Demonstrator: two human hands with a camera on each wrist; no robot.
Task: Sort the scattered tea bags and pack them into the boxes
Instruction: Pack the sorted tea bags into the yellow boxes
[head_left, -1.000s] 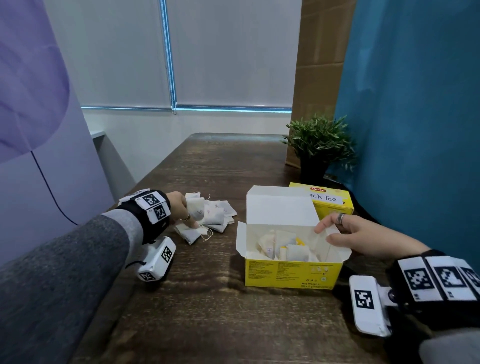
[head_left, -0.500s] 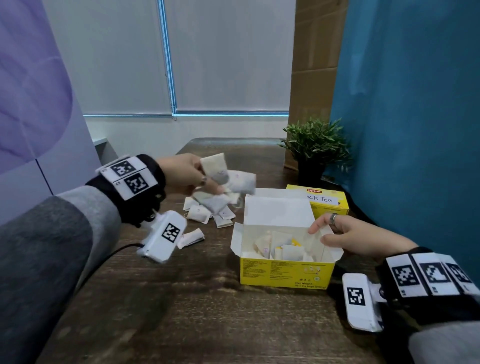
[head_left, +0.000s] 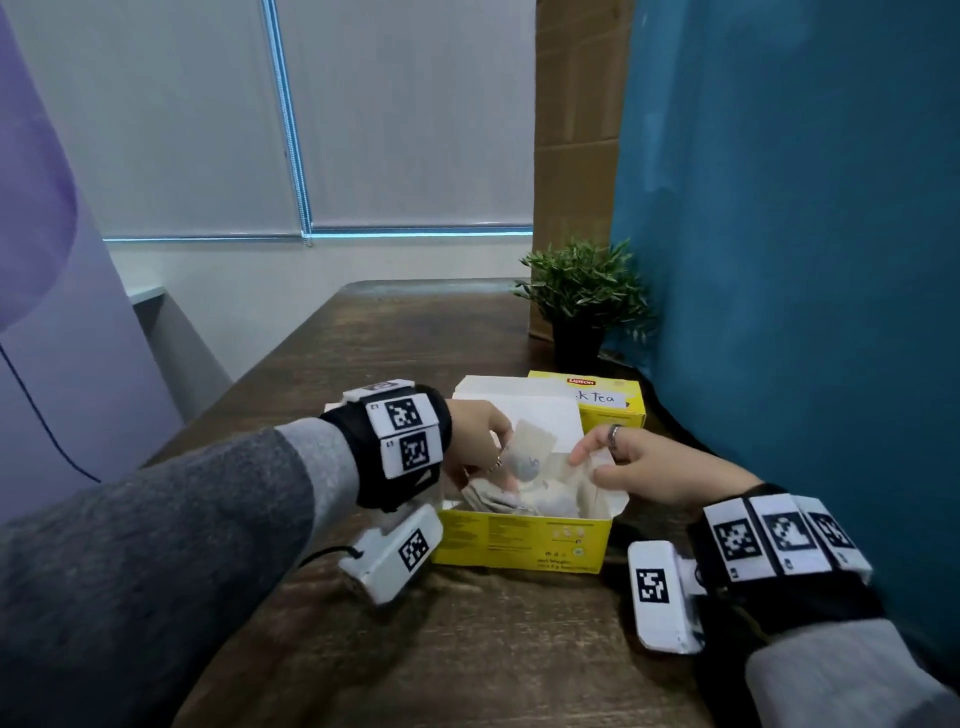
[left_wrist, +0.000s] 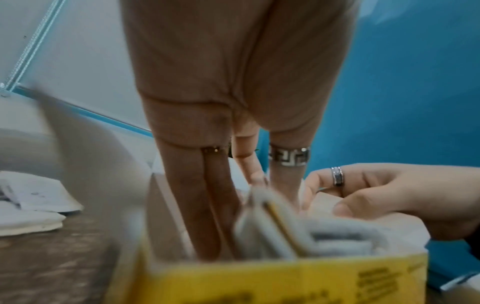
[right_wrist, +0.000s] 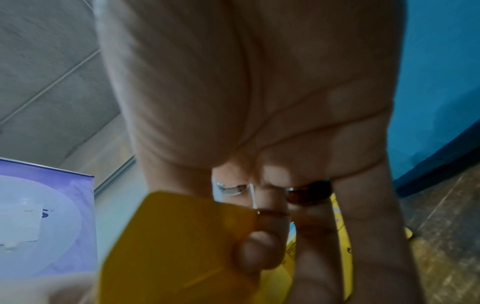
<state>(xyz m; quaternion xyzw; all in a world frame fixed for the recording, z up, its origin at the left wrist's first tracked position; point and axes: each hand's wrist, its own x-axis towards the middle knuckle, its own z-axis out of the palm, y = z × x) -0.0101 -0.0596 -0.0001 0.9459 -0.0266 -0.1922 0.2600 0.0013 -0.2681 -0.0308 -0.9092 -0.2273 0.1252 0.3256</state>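
An open yellow tea box (head_left: 519, 540) stands on the wooden table in front of me, its white lid folded back. My left hand (head_left: 480, 441) reaches down into it and holds a small bunch of pale tea bags (head_left: 532, 449); more bags lie inside the box. In the left wrist view the fingers (left_wrist: 207, 195) go straight down beside the tea bags (left_wrist: 272, 222). My right hand (head_left: 623, 457) pinches the box's right side flap (right_wrist: 182, 246). Several loose tea bags (left_wrist: 33, 205) lie on the table left of the box, hidden behind my wrist in the head view.
A second yellow Lipton box (head_left: 602, 400), closed and hand-labelled, sits just behind the open one. A small potted plant (head_left: 582, 301) stands farther back. A blue partition (head_left: 779, 260) runs close along the right, and a purple panel (head_left: 41, 234) stands at the left.
My left hand lifted a bunch of tea bags off the pile, carried them right and lowered them into the open box. The right hand stayed on the box's right flap.
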